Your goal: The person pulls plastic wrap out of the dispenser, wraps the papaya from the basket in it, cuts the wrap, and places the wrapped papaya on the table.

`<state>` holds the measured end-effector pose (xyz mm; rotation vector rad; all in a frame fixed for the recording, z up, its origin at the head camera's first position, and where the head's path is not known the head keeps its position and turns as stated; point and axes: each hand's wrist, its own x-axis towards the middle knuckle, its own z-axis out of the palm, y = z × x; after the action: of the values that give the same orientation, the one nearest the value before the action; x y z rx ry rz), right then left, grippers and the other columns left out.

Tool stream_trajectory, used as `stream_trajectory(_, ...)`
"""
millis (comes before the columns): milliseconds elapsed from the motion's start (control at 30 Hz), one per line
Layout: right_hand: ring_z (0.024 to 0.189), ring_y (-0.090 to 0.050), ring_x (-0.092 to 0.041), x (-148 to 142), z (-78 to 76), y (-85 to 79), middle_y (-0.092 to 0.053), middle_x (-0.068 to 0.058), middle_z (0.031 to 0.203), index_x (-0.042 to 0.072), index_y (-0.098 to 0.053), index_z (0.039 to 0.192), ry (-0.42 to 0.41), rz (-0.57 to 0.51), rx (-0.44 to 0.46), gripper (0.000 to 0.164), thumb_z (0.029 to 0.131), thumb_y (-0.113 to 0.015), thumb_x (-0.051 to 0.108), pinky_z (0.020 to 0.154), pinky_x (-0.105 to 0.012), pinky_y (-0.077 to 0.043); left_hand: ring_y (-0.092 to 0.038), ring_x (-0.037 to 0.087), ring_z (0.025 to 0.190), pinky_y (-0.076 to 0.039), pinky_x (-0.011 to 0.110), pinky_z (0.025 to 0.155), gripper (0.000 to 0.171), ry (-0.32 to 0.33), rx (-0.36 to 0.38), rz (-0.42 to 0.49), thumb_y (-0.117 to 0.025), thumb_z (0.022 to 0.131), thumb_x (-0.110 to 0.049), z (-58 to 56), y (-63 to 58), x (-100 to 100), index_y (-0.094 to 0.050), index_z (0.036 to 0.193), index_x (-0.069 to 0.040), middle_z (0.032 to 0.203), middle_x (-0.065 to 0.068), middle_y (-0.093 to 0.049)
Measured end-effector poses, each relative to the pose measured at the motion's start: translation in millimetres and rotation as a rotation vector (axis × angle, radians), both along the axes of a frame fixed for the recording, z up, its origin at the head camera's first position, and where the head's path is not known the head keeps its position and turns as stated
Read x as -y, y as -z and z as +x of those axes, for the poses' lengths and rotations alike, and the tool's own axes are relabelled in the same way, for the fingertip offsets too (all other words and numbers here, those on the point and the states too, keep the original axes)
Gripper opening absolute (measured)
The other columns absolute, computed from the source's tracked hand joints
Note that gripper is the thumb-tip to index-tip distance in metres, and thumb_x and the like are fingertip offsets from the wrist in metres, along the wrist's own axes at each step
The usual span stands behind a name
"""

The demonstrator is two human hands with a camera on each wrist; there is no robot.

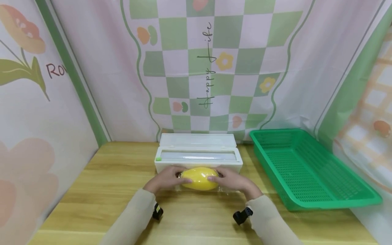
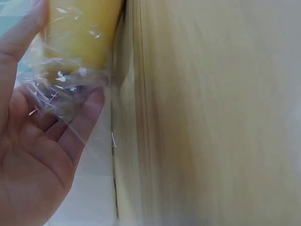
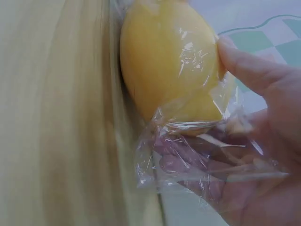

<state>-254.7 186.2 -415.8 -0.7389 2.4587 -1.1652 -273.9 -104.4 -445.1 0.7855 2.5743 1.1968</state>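
We find the yellow fruit (image 1: 200, 178), in clear film (image 3: 164, 162), on the near side of the white box (image 1: 161, 166), its long axis running from the left hand (image 1: 166, 177) to the right hand (image 1: 233, 180), each gripping one end, neither evidently nearer.

The head camera faced forward and down from above, the yellow object (image 1: 200, 179) at six o'clock. Both wrist cameras (image 1: 243, 216) shared it, much nearer, facing opposite ends: eleven o'clock in the left view, one in the right.
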Motion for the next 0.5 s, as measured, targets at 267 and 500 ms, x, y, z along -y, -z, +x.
stream_trajectory(267,0.106,-0.057,-0.021,-8.1,-4.4,12.8,-0.063,-0.006,0.122,0.004,-0.054,0.141,0.05,0.009,0.103,0.058,0.103,-0.051,0.047,0.096,-0.048,-0.048,-0.054,0.014,0.083,-0.048,0.033,0.072,0.054,-0.001,0.046,-0.014,-0.071,0.089,-0.051,-2.0,-7.8,-2.9,-0.068,0.13,-0.016,0.099,-0.005,-0.066)
stream_trajectory(500,0.092,-0.06,-0.024,-11.3,-4.0,7.9,-0.065,-0.009,0.105,0.002,-0.062,0.125,-0.012,-0.001,0.15,0.048,0.104,-0.052,0.044,0.085,-0.042,-0.051,-0.056,0.01,0.085,-0.05,0.034,0.076,0.033,0.027,0.074,-0.034,-0.073,0.088,-0.051,2.3,-13.0,-1.7,-0.073,0.089,-0.017,0.098,-0.003,-0.067)
